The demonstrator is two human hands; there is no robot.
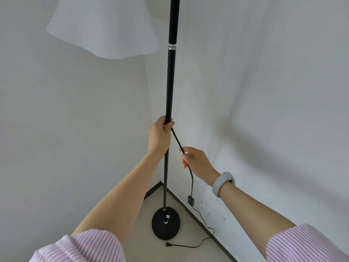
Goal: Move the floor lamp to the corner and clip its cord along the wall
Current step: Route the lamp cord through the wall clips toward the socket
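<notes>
A black floor lamp stands in the room's corner, its thin pole [170,82] rising from a round black base [165,225] on the floor. Its white shade [102,27] hangs at the upper left. My left hand [160,134] is wrapped around the pole at mid height. My right hand [196,162] pinches the black cord [178,141], which runs taut from my left hand down to it. Below my right hand the cord drops to a small inline switch box [190,200], then trails along the floor to its loose end [168,244].
Two pale walls meet at the corner behind the lamp, with a dark skirting strip [204,224] along their foot. A white wall socket [204,208] sits low on the right wall. A grey band [223,183] is on my right wrist.
</notes>
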